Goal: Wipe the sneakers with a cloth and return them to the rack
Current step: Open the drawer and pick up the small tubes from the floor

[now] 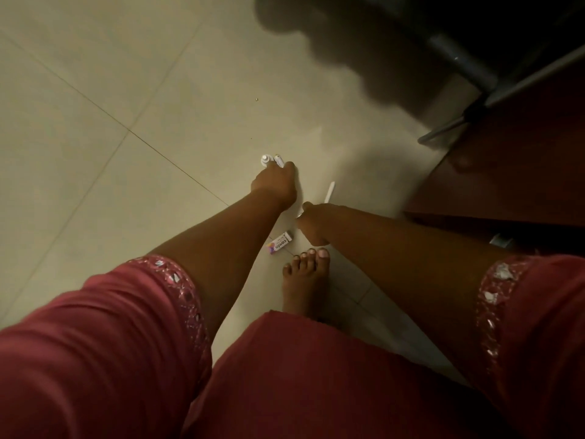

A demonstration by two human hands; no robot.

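No sneakers, cloth or rack show in this view. My left hand (276,182) reaches down to the tiled floor and is closed around small white tube-like items (271,160) that stick out past the fingers. My right hand (311,218), a little nearer and to the right, is closed on a thin white stick-like object (329,191) that points up and away. Both arms wear pink sleeves with shiny trim.
A small white box with printed lettering (280,243) lies on the floor between my hands and my bare foot (305,280). A dark wooden furniture edge (506,172) and grey metal legs (474,99) stand at the right. Pale floor tiles (110,137) spread to the left.
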